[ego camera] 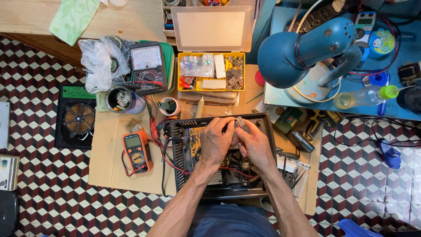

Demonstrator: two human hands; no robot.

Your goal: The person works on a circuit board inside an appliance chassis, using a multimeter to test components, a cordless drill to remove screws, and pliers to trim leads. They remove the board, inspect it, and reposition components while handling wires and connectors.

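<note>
Nearest the camera, both forearms reach over an opened black electronics chassis [188, 175] that lies on a sheet of cardboard [107, 153] on the tiled floor. Its circuit board and red wires are exposed. The left hand [215, 141] and right hand [253, 142] meet above the far edge of the chassis, fingers pinched together around a small grey component [240, 121]; it looks like a relay or connector, though it is too small to tell for sure. Which hand carries most of the grip is unclear.

Left of the chassis lies an orange digital multimeter [137, 151] with its leads trailing. Farther off stand a small white cup [169, 105] and a tin can [123, 99], then an analogue meter [147, 67] and a yellow parts box [212, 71] with its lid raised. To the right a blue desk lamp [302, 48] leans over a blue worktop [405, 94].
</note>
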